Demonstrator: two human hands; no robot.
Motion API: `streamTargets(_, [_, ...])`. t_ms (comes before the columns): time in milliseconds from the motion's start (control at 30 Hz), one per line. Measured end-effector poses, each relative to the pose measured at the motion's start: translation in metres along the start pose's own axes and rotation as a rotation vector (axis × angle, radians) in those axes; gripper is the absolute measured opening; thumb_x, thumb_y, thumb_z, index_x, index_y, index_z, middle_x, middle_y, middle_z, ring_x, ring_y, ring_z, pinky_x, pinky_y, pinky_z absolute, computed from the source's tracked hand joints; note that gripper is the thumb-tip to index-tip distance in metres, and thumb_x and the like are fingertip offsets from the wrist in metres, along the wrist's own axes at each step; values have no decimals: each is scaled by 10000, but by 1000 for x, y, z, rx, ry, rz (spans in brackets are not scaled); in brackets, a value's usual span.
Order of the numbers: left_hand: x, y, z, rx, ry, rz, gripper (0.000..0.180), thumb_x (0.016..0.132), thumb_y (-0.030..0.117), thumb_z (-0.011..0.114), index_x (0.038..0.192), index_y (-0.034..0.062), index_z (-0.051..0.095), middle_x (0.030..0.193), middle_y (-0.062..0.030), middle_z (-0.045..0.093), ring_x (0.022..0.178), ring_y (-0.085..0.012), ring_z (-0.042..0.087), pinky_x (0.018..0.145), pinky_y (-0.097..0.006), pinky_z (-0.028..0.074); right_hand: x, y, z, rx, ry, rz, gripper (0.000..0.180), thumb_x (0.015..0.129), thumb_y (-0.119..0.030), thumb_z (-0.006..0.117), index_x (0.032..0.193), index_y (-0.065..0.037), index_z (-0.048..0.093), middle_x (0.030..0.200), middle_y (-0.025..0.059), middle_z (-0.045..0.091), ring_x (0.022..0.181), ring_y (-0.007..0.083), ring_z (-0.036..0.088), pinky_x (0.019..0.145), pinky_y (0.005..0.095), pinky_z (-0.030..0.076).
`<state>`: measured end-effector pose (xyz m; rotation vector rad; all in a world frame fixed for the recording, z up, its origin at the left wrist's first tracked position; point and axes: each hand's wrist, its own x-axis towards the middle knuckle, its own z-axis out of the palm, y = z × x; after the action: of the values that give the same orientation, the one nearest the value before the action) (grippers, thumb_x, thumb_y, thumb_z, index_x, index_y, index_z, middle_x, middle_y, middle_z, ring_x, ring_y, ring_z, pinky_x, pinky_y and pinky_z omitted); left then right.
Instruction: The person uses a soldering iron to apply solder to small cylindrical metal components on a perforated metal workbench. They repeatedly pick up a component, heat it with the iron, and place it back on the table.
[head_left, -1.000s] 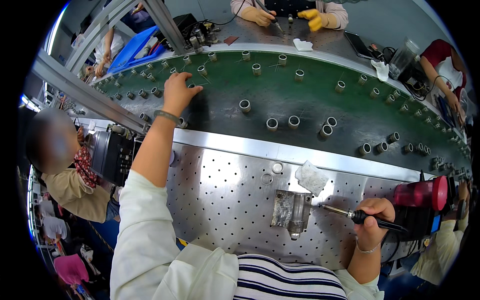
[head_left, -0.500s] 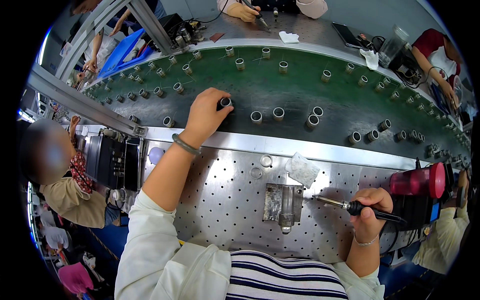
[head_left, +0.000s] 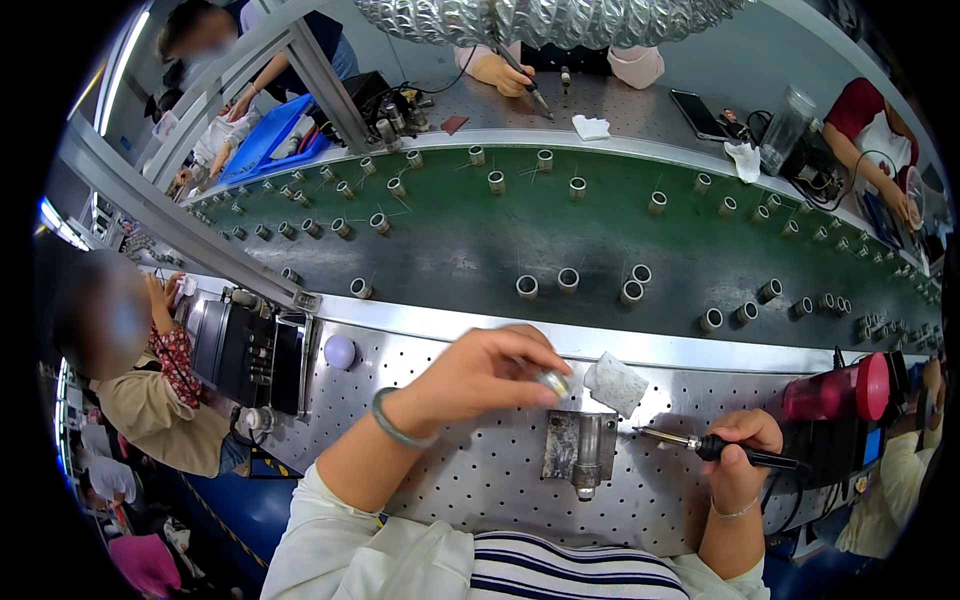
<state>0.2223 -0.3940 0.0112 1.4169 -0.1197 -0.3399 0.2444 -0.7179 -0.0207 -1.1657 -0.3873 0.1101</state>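
My left hand (head_left: 490, 370) is above the perforated metal bench (head_left: 450, 490), fingers closed around a small metal cylinder (head_left: 553, 382), whose shiny end shows at the fingertips. Just below and to its right lies a metal fixture plate (head_left: 563, 446) with a rod-like cylinder mounted along it. My right hand (head_left: 742, 450) grips a black-handled soldering iron (head_left: 680, 438), its tip pointing left, close to the fixture but apart from it. A crumpled whitish cloth (head_left: 616, 384) sits behind the fixture.
Beyond the bench's metal rail (head_left: 400, 318) runs a green conveyor belt (head_left: 450, 235) carrying many small metal cylinders (head_left: 527, 286). A red-lidded container (head_left: 840, 388) stands at right. A purple round object (head_left: 340, 352) lies at left. Co-workers sit opposite and to both sides.
My left hand has come back from the belt to above the bench, bringing a metal cylinder and covering where two rings lay. My right hand stays nearly in place. The view has shifted up slightly.
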Motion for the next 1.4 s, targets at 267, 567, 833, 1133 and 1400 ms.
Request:
streamTargets(267, [25,-12,10,-70,-376,-155,343,804,25,708,1142,26,644,1154,-66,556,1057,-146,515,877,-271,433,-5,-2,6,33,48,-36,319,773,-205,772,803,13,541,680,110,594,451,123,551,425,197,430])
streamTargets(567, [0,-21,36,-207,-205,-232,786,815,53,708,1469,76,272,1272,-70,394,1107,-127,413,858,-259,462,-7,1,9,-33,58,-36,358,777,-265,774,806,-7,528,643,72,561,435,97,519,416,187,403])
streamTargets(833, [-5,-26,40,-428,-265,-261,761,828,1,667,1469,83,266,1206,-91,518,1112,-142,485,859,-247,457,-10,-1,12,-36,67,-42,355,781,-248,771,816,2,521,641,74,552,451,108,518,422,183,405])
streamTargets(1133, [-2,-27,36,-449,-171,-286,612,804,49,685,1360,-6,435,1121,-132,606,1014,-168,584,877,-271,468,-1,0,12,16,-61,-17,243,783,-148,745,824,34,589,662,114,600,463,133,559,455,212,436])
streamTargets(1400, [-2,-27,40,-423,-153,-251,541,754,-4,717,1264,-18,537,1104,-112,621,1015,-160,574,854,-270,481,-5,-2,10,42,-142,61,161,757,-43,723,838,54,621,674,113,610,525,160,587,500,239,459])
